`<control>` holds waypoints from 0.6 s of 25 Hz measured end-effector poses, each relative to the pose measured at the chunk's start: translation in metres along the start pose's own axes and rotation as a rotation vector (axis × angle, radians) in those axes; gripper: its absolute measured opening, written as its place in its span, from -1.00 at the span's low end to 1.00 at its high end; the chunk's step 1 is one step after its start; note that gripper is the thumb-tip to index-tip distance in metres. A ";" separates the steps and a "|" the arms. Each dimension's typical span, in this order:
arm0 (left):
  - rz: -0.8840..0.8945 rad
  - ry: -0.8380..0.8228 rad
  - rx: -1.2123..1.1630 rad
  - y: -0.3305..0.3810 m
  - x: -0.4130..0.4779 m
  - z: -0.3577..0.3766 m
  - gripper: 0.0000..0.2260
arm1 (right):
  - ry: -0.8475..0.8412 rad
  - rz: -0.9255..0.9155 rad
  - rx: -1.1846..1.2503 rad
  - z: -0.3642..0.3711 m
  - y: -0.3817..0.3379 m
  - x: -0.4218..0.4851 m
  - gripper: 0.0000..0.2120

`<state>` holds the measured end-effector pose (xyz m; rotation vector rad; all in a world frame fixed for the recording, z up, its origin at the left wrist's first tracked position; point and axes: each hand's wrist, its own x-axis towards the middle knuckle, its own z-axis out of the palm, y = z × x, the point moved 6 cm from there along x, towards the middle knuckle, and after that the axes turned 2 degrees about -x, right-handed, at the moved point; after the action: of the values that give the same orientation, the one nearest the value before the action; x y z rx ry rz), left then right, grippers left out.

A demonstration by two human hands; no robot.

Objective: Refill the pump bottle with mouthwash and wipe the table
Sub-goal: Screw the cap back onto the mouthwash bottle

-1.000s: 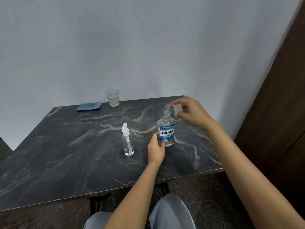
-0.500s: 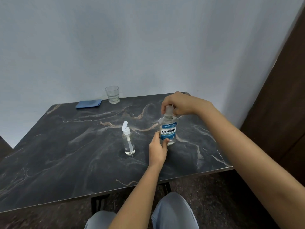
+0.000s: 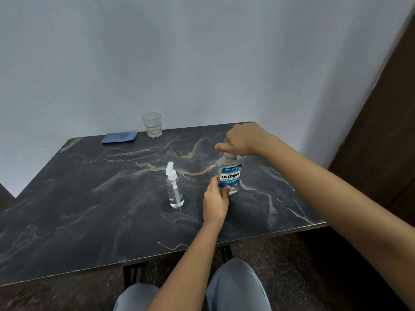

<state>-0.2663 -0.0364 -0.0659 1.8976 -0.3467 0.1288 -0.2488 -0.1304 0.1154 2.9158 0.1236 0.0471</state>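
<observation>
A clear mouthwash bottle (image 3: 230,173) with a blue Listerine label stands upright on the dark marble table (image 3: 89,209), right of centre. My left hand (image 3: 215,202) grips its lower body from the near side. My right hand (image 3: 243,139) is curled over the bottle's top, gripping the white cap (image 3: 229,155) seated on the neck. Left of it stands a small clear pump bottle (image 3: 174,189) with a white pump head, holding clear liquid. A folded blue cloth (image 3: 119,137) lies at the table's far edge.
An empty drinking glass (image 3: 152,124) stands by the wall next to the cloth. A dark wooden door (image 3: 386,108) is at the right. My knees (image 3: 235,286) are under the table's near edge.
A second ago my right hand held the cap beside the open neck. It has since brought the cap down onto the mouthwash bottle and stays gripping it. My left hand kept its hold.
</observation>
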 end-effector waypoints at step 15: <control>-0.004 -0.013 0.006 0.000 0.002 0.000 -0.74 | -0.059 -0.202 0.042 -0.006 0.006 0.004 -0.68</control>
<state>-0.2643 -0.0363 -0.0653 1.9055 -0.3519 0.1148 -0.2447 -0.1349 0.1230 2.9261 0.4130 -0.0756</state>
